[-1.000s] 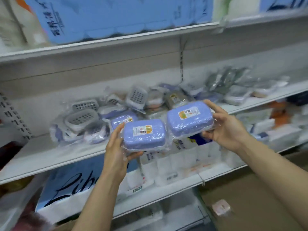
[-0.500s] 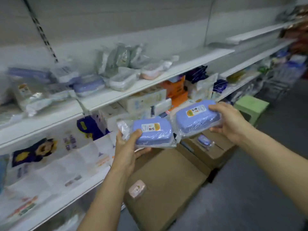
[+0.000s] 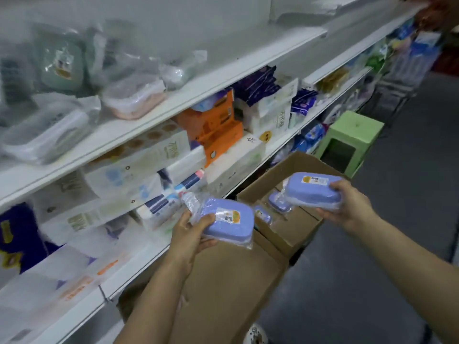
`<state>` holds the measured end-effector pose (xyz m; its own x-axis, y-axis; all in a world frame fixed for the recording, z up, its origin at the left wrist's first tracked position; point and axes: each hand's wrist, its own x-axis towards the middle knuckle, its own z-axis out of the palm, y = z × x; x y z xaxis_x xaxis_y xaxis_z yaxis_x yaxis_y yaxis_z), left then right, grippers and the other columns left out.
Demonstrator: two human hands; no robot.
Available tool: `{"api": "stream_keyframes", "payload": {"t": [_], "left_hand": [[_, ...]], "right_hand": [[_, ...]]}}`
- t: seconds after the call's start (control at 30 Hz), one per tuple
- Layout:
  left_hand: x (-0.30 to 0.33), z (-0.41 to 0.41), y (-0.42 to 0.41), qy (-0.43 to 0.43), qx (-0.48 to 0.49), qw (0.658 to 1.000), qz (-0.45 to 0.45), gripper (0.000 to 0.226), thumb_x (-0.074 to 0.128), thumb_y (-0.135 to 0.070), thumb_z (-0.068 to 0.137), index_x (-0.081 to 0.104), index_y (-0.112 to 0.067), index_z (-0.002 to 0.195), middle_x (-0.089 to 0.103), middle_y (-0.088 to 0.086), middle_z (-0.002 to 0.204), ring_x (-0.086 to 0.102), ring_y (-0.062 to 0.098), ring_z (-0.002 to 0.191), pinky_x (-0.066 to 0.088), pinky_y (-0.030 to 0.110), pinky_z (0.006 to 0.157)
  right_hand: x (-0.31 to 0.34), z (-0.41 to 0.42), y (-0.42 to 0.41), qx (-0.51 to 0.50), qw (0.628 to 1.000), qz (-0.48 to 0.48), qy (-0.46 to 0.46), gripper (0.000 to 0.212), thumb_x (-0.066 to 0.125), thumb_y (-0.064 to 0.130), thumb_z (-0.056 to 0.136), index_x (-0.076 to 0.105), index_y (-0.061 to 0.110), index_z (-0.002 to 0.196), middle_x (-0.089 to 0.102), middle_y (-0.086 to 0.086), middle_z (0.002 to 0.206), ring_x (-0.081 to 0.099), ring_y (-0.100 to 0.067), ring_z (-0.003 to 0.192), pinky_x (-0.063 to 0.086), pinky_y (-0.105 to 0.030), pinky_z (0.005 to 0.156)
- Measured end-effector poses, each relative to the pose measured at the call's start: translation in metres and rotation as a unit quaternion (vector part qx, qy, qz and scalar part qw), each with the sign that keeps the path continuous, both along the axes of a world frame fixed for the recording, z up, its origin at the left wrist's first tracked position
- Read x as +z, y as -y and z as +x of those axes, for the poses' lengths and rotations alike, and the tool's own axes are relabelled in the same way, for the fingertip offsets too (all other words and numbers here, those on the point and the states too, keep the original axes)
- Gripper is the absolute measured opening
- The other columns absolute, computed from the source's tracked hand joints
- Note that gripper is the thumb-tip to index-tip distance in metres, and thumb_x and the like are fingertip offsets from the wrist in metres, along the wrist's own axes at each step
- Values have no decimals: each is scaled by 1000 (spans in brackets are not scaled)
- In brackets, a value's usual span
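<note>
Lavender film-wrapped plastic soap box [image 3: 229, 220], gripped in left hand [image 3: 188, 234]; twin box [image 3: 314, 192], long axis crosswise, clamped in right hand [image 3: 347, 204]. Hands apart. Open brown cardboard carton [image 3: 293, 234] lies just below right hand, the nearer.

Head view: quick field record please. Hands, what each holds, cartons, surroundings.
left hand: grips left blue box, plastic-wrapped, label up
right hand: grips right blue box, seen over open carton
carton contents: loose blue boxes
green stool: beyond the carton
shelf: wrapped goods on it, blurred
</note>
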<state>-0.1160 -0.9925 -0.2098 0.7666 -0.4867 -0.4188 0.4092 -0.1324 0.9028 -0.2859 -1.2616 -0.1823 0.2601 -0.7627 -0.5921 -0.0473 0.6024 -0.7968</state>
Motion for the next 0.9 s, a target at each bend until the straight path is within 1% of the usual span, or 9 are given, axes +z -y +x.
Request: {"api": "stream_keyframes", "payload": {"t": [0.1,0.2,0.33,0.4,0.5,0.57,0.63,0.77,0.9], "left_hand": [[-22,18,51,-21,-15,999,31,17,70,-15,88,64,-27,99,74,-4,86,70,16,74,61,38,73],[-45,34,102,-34,-51,996,58,28,72,-18,87,63,-20,114,75,2,96,73,18,84,60,41,81],[-78,48,158,-53,-69,993,78,24,73,-20,87,63,-13,108,75,7,98,73,19,84,61,36,76],[-96,52,184,-60,-81,991,86,28,72,-21,87,63,-11,111,74,9,103,73,18,87,61,34,76],[-131,57,224,-76,-74,988,109,31,72,-22,87,62,-6,112,72,13,104,71,18,86,61,34,76],[-154,58,251,-100,-56,986,120,37,74,-22,86,61,-5,115,71,13,108,71,21,89,61,31,70],[-179,60,283,-123,-34,983,129,35,74,-20,85,61,-5,115,70,14,110,69,23,90,61,33,72],[-236,71,357,-165,-9,975,148,27,73,-18,86,65,-7,110,71,16,108,69,24,90,60,38,78],[-302,94,423,-163,-12,968,192,31,72,-16,87,64,-2,114,71,15,104,67,19,78,59,27,57]], "right_hand": [[-24,24,51,-32,999,39,-4,33,61,12,89,51,10,120,56,-14,115,60,-27,80,55,-37,42],[-50,43,100,-46,998,47,-17,36,62,13,88,51,10,122,57,-16,121,60,-28,83,55,-42,47],[-87,65,153,-32,997,48,-48,39,61,15,90,50,10,127,57,-15,122,61,-28,87,53,-35,40],[-107,78,176,-22,996,56,-58,41,63,14,90,49,9,128,55,-15,122,60,-31,92,55,-38,41],[-146,96,213,-15,994,85,-70,35,64,15,89,50,6,120,54,-16,117,58,-31,87,60,-45,56],[-177,105,238,0,987,103,-122,42,66,22,88,51,7,123,56,-17,118,59,-33,89,57,-50,78],[-213,114,263,30,976,97,-191,50,66,32,86,50,8,128,57,-16,119,58,-35,96,52,-53,89],[-287,137,317,91,956,73,-270,58,58,54,83,55,9,119,60,-13,107,60,-33,95,53,-49,87],[-368,157,370,147,949,86,-267,48,58,54,82,59,14,111,64,-7,95,62,-26,81,53,-44,82]]}}
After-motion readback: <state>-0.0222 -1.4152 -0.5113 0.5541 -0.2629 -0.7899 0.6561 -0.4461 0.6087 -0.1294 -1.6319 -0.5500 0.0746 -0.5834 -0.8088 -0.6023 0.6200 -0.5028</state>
